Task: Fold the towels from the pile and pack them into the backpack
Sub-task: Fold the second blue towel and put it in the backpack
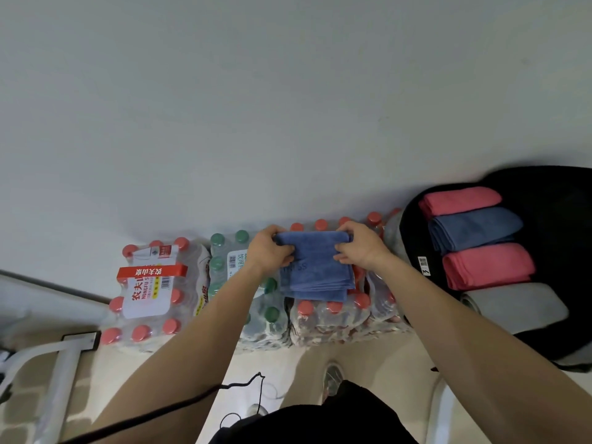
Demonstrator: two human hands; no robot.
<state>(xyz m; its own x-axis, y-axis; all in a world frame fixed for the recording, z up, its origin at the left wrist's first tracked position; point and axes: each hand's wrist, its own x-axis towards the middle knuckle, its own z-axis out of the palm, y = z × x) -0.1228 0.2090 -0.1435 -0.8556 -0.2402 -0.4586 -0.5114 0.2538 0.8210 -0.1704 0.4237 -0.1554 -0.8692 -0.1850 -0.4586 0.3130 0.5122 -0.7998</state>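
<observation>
A folded blue towel (315, 270) lies on top of shrink-wrapped packs of water bottles (330, 312). My left hand (267, 251) grips its far left corner and my right hand (360, 248) grips its far right corner, fingers curled over the far folded edge. At the right stands an open black backpack (551, 200). Inside it folded towels lie in a row: a pink one (458, 200), a blue one (474, 229), another pink one (487, 265) and a grey one (515, 310).
More bottle packs stand to the left: one with red caps and a red-white label (150, 290), one with green caps (230, 261). A white wall (288, 107) rises behind them. A white frame (57, 363) and a black cable (243, 384) lie near my feet.
</observation>
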